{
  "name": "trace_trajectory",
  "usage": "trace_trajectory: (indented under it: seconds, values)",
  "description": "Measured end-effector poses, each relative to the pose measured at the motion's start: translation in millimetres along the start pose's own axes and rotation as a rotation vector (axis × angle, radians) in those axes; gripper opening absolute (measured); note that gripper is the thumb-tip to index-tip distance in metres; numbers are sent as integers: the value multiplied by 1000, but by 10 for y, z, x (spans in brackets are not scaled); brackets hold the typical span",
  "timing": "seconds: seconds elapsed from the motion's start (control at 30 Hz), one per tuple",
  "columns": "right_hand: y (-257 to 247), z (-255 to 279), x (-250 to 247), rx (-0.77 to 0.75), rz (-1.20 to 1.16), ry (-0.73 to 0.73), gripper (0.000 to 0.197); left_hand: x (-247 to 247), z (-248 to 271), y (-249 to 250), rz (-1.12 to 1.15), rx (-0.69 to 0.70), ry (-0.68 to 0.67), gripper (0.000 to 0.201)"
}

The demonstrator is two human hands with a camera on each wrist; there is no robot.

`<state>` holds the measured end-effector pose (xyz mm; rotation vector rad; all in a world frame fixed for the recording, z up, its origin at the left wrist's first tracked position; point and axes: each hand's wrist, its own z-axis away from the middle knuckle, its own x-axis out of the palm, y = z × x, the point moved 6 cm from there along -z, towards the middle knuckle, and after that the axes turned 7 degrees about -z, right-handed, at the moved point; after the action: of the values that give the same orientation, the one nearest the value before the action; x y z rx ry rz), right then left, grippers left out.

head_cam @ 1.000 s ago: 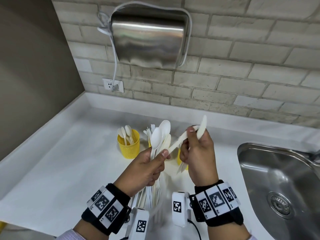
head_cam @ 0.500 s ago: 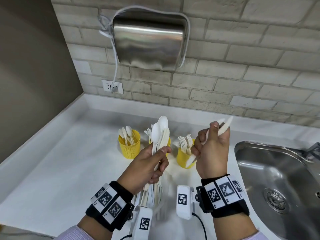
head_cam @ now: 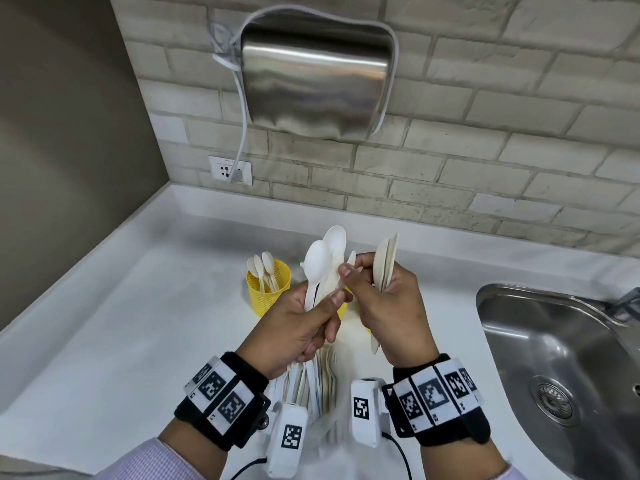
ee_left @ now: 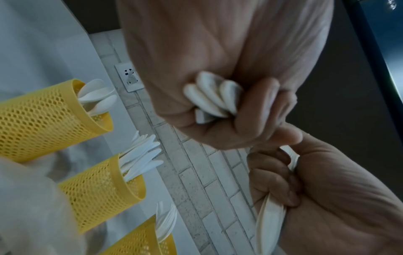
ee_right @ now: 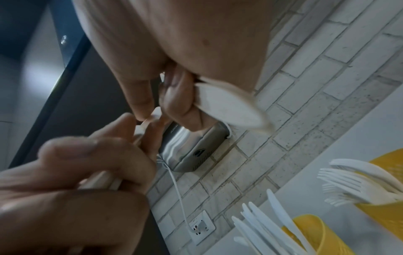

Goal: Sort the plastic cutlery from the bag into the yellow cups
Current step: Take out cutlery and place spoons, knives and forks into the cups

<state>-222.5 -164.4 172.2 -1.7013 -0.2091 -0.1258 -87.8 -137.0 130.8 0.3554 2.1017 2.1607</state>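
Hands (head_cam: 349, 306) hide two yellow cups (head_cam: 343, 308).

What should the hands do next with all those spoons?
Probably the right hand, already holding a few spoons, pulls one more from the bunch the left hand grips: its thumb and finger pinch a piece there.
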Motion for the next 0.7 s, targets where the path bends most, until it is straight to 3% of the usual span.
trace_trajectory:
  seconds: [0.37,0.47,0.6,0.7]
  values:
    - [127,7,181,-36,140,-23,16,-233,41,10,-102,2,49,35]
    - [236,-67,112,-14,114,126,22,-348,32,-24,-86,1,83,38]
    - [248,-134,-48,-15,-235,413,25,-472,18,-37,-79,15,93,35]
    - [165,-110,-109,-99,-424,510,23,-529,10,-59,-71,10,106,34]
